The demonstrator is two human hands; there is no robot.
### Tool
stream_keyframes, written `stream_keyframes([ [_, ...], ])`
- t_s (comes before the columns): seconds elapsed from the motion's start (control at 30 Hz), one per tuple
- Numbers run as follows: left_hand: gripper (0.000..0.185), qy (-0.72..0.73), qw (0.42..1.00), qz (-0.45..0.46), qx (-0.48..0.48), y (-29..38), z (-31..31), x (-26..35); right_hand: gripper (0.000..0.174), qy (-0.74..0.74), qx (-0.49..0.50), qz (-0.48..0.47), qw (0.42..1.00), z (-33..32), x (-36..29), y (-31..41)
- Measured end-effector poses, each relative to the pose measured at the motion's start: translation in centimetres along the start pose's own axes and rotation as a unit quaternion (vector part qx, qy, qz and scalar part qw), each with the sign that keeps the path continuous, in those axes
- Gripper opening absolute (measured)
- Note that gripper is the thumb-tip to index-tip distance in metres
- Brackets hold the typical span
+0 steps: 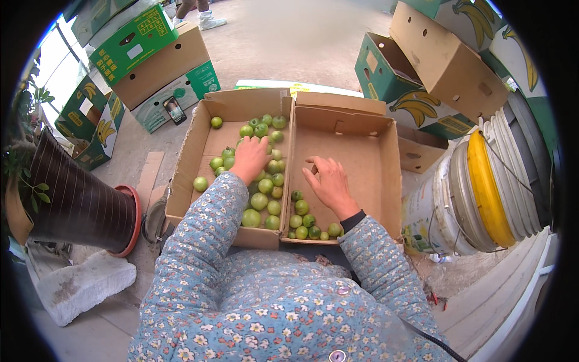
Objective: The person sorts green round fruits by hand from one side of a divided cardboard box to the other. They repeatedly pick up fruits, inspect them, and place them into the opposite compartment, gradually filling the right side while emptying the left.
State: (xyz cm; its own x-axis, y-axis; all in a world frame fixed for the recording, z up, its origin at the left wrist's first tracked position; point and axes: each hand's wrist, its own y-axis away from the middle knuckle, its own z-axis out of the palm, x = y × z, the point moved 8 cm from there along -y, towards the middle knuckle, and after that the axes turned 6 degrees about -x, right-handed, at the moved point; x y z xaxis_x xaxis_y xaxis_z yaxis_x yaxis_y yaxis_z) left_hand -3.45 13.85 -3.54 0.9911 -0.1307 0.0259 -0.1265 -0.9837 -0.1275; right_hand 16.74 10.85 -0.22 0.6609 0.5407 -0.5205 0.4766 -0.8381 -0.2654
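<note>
Two cardboard boxes stand side by side before me. Many green tomatoes (259, 201) lie in the left box (218, 136), mostly along its right side. My left hand (251, 158) reaches down among them with bent fingers. Whether it grips one is hidden beneath the palm. Over the right box (348, 145) hangs my right hand (331, 184), thumb and fingers apart, with no tomato visible in it. Below that hand, several smaller green tomatoes (309, 220) are gathered in the box's near left corner.
Stacked banana cartons (149, 74) rise at the far left, with a phone (174, 111) leaning on them. More cartons (445, 59) stand at the far right. Nested buckets (457, 199) lie at the right, a dark plant pot (81, 194) at the left. A person's legs (199, 11) show beyond.
</note>
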Motion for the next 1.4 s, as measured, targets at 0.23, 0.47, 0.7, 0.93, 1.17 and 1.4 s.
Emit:
stream_keyframes([
  [0.23,0.042,0.158,0.980,-0.085,-0.081,0.2,1.2,-1.5,0.033,-0.016,-0.005,-0.031,0.999,0.3,-0.5,0.0],
  [0.47,0.036,0.414,0.909,0.041,0.014,2.8,-7.0,6.1,0.047,-0.134,0.082,-0.145,0.977,-2.8,-4.1,0.3],
  [0.7,0.042,0.459,0.884,-0.044,0.080,3.2,-7.1,5.4,0.042,0.052,0.104,0.008,0.993,-1.9,-0.1,0.2],
  [0.93,0.058,0.581,0.807,-0.023,0.105,3.6,-5.9,6.4,0.047,-0.081,0.078,-0.176,0.978,-2.8,-4.9,0.4],
  [1.17,0.055,0.585,0.802,0.016,0.118,3.8,-6.2,7.7,0.050,-0.118,0.065,-0.157,0.978,-1.0,-3.8,0.7],
  [1.4,0.037,0.200,0.979,-0.009,0.048,4.4,-6.0,2.3,0.035,0.064,0.094,0.037,0.993,-2.5,0.1,0.4],
])
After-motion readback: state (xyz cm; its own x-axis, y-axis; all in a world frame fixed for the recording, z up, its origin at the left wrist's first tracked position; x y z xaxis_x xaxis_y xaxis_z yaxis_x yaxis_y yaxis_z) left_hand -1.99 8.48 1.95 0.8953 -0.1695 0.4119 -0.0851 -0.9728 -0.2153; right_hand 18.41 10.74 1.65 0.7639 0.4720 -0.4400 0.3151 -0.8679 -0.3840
